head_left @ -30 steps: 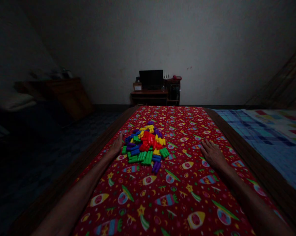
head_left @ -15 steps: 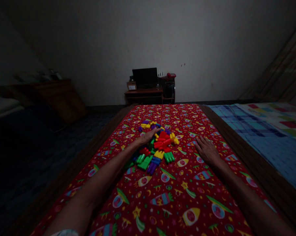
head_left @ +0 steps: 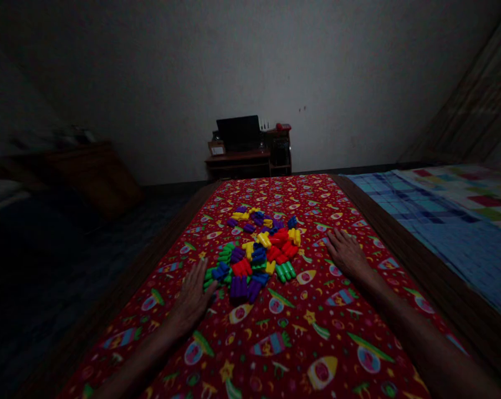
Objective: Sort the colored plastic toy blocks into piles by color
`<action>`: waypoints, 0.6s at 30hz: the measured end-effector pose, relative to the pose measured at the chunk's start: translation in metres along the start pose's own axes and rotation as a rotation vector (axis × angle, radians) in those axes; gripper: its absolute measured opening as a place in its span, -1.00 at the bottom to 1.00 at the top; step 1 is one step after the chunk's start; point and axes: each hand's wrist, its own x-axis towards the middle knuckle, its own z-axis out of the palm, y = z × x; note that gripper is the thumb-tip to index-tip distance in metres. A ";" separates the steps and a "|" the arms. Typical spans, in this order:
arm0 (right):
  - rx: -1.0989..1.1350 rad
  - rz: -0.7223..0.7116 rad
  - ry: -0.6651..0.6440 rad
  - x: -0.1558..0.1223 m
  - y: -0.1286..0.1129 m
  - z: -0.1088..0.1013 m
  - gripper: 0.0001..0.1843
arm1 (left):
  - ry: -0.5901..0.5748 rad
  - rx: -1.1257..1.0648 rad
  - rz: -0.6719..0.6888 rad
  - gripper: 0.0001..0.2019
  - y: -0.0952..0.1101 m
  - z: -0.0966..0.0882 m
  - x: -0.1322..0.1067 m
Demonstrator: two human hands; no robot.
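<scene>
A spread-out heap of several small plastic blocks (head_left: 259, 249) in red, yellow, green, blue and purple lies on a red cloth printed with rockets and stars (head_left: 292, 327). My left hand (head_left: 191, 299) rests flat on the cloth at the near left edge of the heap, fingers stretched out and touching the nearest green and blue pieces. My right hand (head_left: 347, 254) lies flat on the cloth to the right of the heap, fingers apart, holding nothing.
The red cloth covers a long surface with dark wooden edges (head_left: 404, 238). A blue checked cover (head_left: 445, 221) lies to the right. A small desk with a dark monitor (head_left: 239, 133) stands at the far wall. The room is dim.
My left hand swept across the heap and pulled back toward me, flattening and scattering the blocks. My right hand stayed flat in place.
</scene>
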 end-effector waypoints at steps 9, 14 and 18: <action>-0.066 -0.003 0.027 -0.002 -0.005 -0.006 -0.46 | -0.128 -0.087 0.295 0.16 0.107 0.061 0.033; -0.075 -0.018 0.035 -0.003 -0.006 -0.007 -0.46 | -0.074 -0.127 0.433 0.05 0.136 0.077 0.086; -0.053 0.027 0.051 -0.002 -0.007 -0.008 -0.44 | 0.103 -0.234 0.328 -0.32 0.109 0.058 0.146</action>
